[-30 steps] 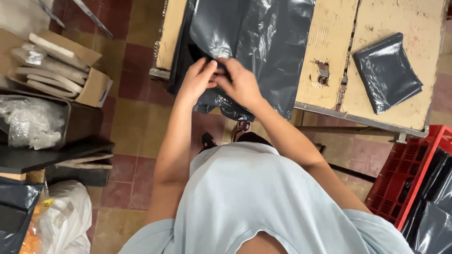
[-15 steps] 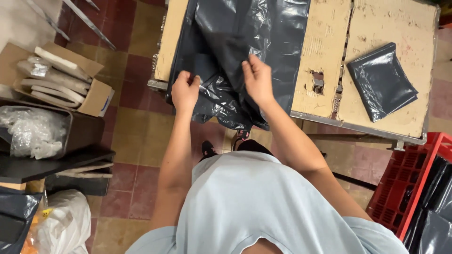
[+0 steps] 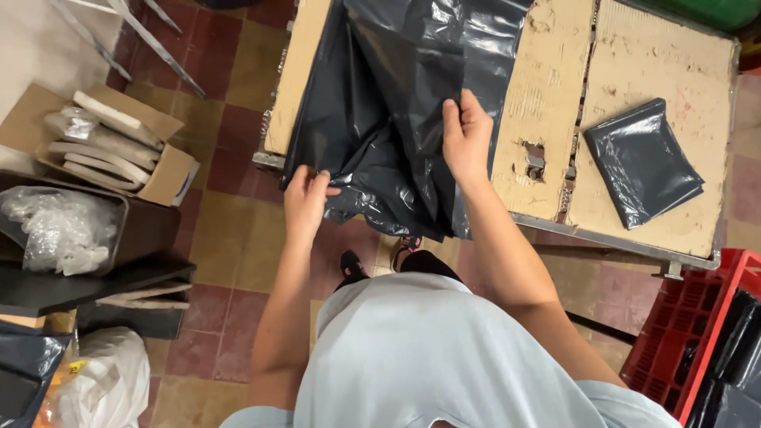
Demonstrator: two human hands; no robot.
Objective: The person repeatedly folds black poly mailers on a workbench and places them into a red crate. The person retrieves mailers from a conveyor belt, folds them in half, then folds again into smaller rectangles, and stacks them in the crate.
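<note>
A person in a pale shirt (image 3: 428, 357) stands at the near edge of a worn table (image 3: 547, 95). At the person's right, on the floor, is a red crate (image 3: 678, 333) with dark bags in it. At the left there is a white bag (image 3: 103, 380), a dark bin with clear plastic (image 3: 55, 230) inside, and a box (image 3: 111, 143) full of flat packs.

The left hand (image 3: 305, 202) is closed on the bottom edge of a big black bag (image 3: 404, 95), where the bag hangs over the near edge of the table. The right hand (image 3: 468, 139) is a bit farther in. Its fingers pinch a fold of the same bag. The bag is spread across the left part of the table and runs to the far edge.

A folded bag (image 3: 642, 162) lies flat near the table's right edge, well apart from both hands.
</note>
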